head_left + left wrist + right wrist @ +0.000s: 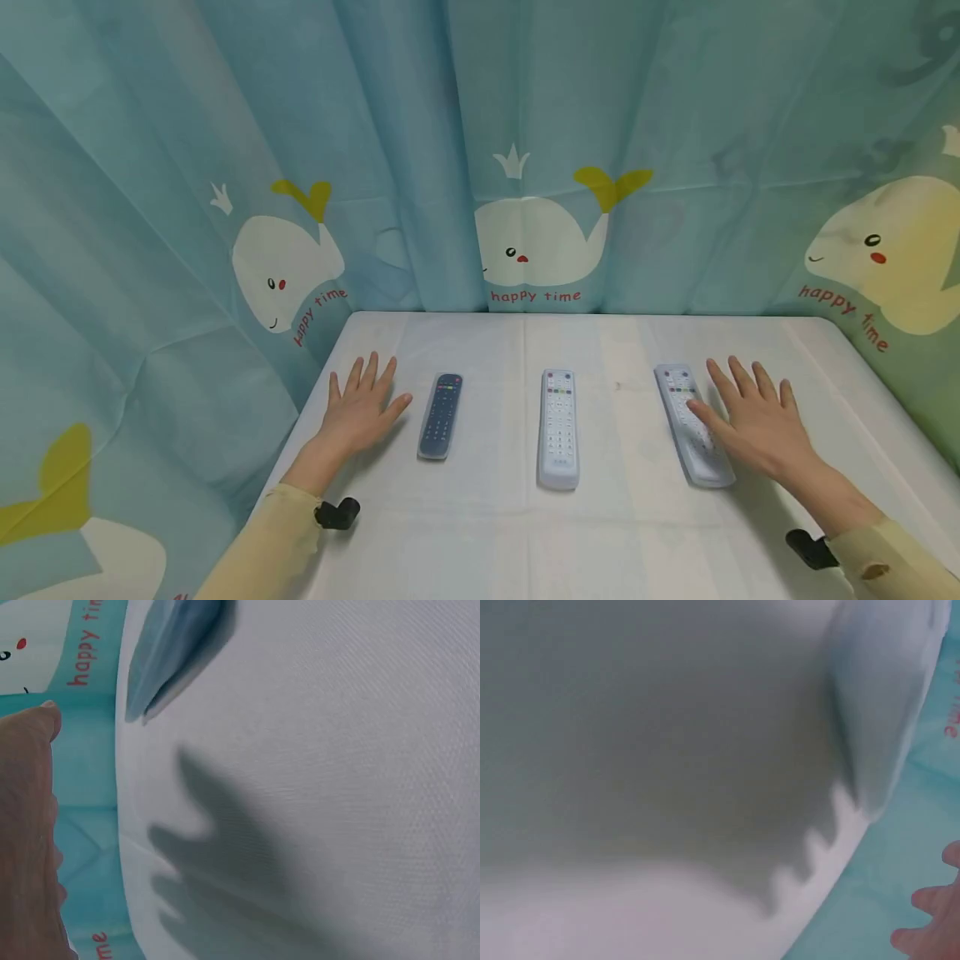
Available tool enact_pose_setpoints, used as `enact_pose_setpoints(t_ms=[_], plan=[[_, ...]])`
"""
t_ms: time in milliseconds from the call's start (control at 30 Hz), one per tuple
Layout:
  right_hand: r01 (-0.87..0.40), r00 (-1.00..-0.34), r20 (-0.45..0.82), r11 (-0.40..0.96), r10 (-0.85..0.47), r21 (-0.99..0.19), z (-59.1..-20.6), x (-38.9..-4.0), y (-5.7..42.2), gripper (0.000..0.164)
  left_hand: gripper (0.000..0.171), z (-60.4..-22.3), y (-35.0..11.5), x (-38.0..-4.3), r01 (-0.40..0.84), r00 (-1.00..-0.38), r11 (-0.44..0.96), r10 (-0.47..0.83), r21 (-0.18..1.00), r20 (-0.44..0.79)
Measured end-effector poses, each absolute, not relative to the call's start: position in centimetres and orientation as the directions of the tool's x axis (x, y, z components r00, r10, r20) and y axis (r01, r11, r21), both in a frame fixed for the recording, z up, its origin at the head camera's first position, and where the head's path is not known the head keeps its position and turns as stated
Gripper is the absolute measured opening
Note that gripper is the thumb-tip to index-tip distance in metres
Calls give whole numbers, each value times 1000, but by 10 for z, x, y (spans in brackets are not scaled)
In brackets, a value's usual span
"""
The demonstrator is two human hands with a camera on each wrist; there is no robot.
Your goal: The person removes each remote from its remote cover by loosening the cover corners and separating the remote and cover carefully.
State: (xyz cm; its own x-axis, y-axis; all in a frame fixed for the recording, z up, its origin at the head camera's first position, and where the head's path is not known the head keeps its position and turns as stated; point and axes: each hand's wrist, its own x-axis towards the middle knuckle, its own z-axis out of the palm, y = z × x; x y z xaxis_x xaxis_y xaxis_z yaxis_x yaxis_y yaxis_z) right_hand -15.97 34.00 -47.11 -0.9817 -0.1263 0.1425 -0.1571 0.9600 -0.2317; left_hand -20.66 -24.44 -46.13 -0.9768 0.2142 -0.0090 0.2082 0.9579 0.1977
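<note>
Left hand (362,418) and right hand (767,429): fingers splayed wide, holding nothing. Dark remote (440,417) by the left, pale remote (692,437) under the right thumb, middle remote (558,429) between them on the tabletop (480,517). Imo, grip long edges, not buttons.

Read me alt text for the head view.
A spread left hand and spread right hand flank a dark remote, middle pale remote and right pale remote on a white table; the right hand overlaps the last. Whale-print curtain behind.

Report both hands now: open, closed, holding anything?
Left hand: open, holding nothing.
Right hand: open, holding nothing, thumb over the rightmost remote.
</note>
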Motion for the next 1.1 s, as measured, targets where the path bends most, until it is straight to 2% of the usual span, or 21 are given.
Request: enact_pose_setpoints(t_ms=[267,467,667,967,1100], plan=[[-222,-972,145,929,-185,-297,-452,-168,305,82,82,-449,-240,-205,207,-974,945,223,255,-34],[-265,-964,105,881,-243,-392,-435,-175,266,84,80,-440,-234,-205,217,-964,912,257,348,-72],[-309,-949,101,817,-299,-487,-429,-182,230,78,82,-434,-229,-206,219,-948,873,296,437,-116],[-367,-916,116,685,-385,-629,-426,-191,181,71,82,-427,-224,-205,110,-928,737,317,667,-196],[-322,-914,59,627,-402,-709,-423,-193,157,70,76,-427,-221,-206,82,-928,698,313,712,-200]])
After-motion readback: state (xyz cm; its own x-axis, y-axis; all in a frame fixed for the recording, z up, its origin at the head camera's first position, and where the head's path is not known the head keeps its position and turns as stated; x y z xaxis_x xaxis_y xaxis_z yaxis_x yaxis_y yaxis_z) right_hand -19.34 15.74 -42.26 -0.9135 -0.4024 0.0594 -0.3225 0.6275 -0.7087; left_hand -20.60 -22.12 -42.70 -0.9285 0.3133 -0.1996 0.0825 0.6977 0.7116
